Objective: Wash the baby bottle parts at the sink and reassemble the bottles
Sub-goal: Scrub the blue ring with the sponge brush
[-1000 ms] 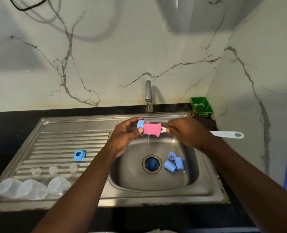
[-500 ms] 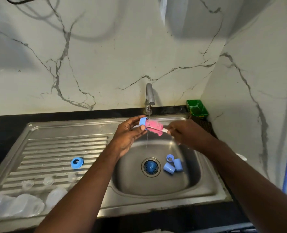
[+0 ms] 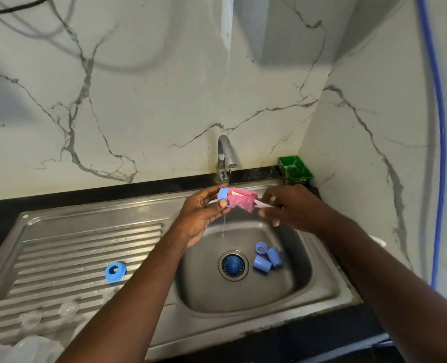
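My left hand (image 3: 204, 216) pinches a blue bottle ring (image 3: 222, 193) under the running tap (image 3: 226, 155). The pink sponge head of a bottle brush (image 3: 242, 201) is pushed against the ring. My right hand (image 3: 293, 208) grips the brush's white handle, blurred by motion. Water trickles down into the sink basin (image 3: 282, 292). Two blue caps (image 3: 268, 259) and a blue ring (image 3: 260, 248) lie in the basin right of the drain (image 3: 233, 265). Another blue ring (image 3: 115, 271) sits on the drainboard (image 3: 86, 247). Clear teats (image 3: 69, 308) and clear bottles (image 3: 31, 347) lie at the drainboard's front left.
A green soap holder (image 3: 294, 169) stands in the back right corner on the black counter. A blue hose (image 3: 439, 142) hangs down the right wall. Marble walls close in behind and to the right.
The camera view has dipped and shifted, so the bottles slid toward the lower left edge. The brush head has turned and worked against the ring, and my right hand is now blurred.
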`<state>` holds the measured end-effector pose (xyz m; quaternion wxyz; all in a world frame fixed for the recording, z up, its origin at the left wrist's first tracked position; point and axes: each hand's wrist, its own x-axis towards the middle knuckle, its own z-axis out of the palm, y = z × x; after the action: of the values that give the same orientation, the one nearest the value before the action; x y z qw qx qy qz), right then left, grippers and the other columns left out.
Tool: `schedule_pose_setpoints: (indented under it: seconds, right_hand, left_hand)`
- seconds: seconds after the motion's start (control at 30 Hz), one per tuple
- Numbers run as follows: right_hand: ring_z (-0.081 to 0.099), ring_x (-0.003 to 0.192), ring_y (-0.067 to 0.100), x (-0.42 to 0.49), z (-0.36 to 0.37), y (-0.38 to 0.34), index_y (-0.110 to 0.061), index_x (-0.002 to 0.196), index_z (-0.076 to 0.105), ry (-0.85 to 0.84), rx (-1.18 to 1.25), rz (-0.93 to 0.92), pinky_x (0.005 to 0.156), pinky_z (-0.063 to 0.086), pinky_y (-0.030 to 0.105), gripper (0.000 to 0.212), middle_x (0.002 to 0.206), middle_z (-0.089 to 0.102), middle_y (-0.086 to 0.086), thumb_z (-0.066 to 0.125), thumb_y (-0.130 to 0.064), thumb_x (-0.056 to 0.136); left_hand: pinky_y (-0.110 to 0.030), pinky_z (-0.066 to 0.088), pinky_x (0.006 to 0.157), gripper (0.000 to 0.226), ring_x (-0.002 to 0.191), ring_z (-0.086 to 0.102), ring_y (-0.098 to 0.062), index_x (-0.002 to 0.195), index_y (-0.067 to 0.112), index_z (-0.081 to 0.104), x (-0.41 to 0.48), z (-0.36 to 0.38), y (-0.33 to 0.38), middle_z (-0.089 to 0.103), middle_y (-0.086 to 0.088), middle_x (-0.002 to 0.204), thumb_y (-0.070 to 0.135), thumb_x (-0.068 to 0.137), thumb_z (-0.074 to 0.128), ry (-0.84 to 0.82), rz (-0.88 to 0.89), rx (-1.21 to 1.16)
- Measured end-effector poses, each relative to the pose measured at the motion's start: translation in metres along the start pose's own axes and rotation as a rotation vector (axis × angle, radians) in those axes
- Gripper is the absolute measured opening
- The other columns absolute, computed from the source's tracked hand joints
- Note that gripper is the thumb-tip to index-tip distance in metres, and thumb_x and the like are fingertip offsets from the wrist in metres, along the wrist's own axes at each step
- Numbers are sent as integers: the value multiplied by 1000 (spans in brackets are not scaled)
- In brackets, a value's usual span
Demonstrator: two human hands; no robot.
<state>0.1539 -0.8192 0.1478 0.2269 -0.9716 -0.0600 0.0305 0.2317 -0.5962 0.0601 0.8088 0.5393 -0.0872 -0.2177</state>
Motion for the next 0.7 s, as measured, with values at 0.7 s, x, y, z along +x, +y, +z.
schedule_pose_setpoints:
  seconds: [0.7]
  right_hand:
    - [61,61,18,-10,-11,19,-25,87,71,132,42,88,58,41,27,17,68,67,0,59,-19,98]
  left_hand:
    - [-29,59,84,50,99,72,-19,118,15,66,17,-17,15,69,-10,116,-9,77,77,163,123,232]
